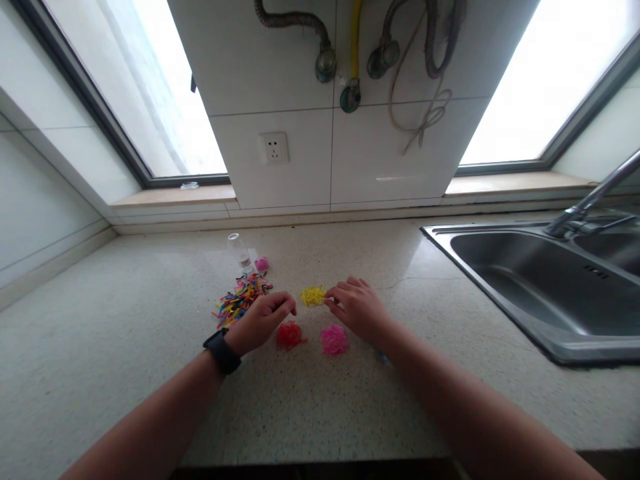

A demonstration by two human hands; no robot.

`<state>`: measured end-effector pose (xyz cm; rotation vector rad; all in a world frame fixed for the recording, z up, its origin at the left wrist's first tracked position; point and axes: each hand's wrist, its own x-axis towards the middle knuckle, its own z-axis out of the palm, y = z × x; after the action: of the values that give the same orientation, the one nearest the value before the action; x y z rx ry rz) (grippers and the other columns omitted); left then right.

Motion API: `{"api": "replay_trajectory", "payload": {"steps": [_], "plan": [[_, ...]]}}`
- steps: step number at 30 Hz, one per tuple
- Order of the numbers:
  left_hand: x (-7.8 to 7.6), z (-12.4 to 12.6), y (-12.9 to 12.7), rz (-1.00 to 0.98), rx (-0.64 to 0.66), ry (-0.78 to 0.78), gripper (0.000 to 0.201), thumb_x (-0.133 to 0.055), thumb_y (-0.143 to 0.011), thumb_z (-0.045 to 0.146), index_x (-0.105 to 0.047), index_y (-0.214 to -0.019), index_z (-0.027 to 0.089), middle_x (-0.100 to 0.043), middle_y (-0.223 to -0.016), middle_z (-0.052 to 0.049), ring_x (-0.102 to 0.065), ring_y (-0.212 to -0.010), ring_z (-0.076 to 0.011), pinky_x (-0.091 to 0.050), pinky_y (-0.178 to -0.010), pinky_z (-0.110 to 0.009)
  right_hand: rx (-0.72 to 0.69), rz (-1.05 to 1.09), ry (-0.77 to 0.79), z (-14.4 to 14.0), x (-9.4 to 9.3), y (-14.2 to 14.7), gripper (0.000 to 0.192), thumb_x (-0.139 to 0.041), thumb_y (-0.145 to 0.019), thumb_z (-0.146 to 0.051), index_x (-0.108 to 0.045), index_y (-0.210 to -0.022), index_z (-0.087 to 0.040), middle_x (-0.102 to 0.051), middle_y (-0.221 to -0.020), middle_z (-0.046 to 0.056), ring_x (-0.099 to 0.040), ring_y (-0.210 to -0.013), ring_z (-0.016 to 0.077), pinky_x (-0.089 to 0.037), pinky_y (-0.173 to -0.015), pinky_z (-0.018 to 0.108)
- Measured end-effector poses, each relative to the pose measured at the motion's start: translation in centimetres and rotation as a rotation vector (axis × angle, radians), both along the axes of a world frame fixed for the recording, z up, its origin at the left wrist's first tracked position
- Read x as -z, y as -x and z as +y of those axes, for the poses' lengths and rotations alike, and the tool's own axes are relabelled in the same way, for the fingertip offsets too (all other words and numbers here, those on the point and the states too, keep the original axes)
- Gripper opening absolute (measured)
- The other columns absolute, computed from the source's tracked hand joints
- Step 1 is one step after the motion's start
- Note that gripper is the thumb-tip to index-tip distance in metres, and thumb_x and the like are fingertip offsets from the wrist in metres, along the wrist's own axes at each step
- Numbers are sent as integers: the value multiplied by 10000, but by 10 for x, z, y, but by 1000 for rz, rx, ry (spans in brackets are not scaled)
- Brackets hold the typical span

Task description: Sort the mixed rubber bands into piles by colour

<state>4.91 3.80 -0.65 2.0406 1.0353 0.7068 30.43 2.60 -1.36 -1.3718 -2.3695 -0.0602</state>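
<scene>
Right hand [357,308] fingers, pinched together, touch the yellow band pile [313,295] on the bench [125,347]. Left hand [263,320], fingers curled loosely, hovers just beside it, above the red pile [289,335].

Open counter [125,347] left & front. Sink [550,293] blocks right; jar [239,251], mixed bands [240,299], red [289,335], pink [333,340], yellow [313,295] piles crowd centre.

Sorted piles [313,295] lie between both hands, mixed heap [240,300] left, sink [530,280] right.
</scene>
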Motion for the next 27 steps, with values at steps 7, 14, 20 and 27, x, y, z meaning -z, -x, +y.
{"api": "replay_trajectory", "payload": {"steps": [7, 14, 20, 27], "plan": [[4, 11, 11, -31, -77, -88, 333, -442, -956, 374, -619, -777, 156, -532, -695, -1, -461, -658, -129, -362, -614, -240, 114, 8, -48, 3, -1, -9, 212, -521, -966, -298, -697, -879, -218, -707, -855, 42, -553, -879, 211, -320, -816, 339], [14, 29, 24, -341, -189, 180, 344, -508, -938, 458, -596, -794, 158, -345, -566, 60, -302, -476, -75, -209, -440, -193, 209, 33, -107, 12, -4, -23, 160, -544, -914, -249, -683, -849, -207, -703, -822, 53, -553, -853, 212, -321, -799, 334], [6, 38, 34, -522, -312, 290, 345, -608, -879, 482, -589, -769, 155, -366, -539, 69, -310, -441, -55, -240, -407, -169, 276, 152, -72, 30, 6, -46, 187, -528, -888, -241, -692, -805, -206, -709, -788, 53, -582, -815, 207, -371, -772, 312], [1, 48, 50, -593, -346, 369, 330, -696, -806, 464, -605, -773, 149, -354, -537, 79, -288, -437, -43, -198, -394, -158, 441, 477, 115, 64, 27, -77, 280, -498, -873, -311, -756, -867, -201, -736, -805, 61, -631, -724, 199, -414, -663, 290]]}}
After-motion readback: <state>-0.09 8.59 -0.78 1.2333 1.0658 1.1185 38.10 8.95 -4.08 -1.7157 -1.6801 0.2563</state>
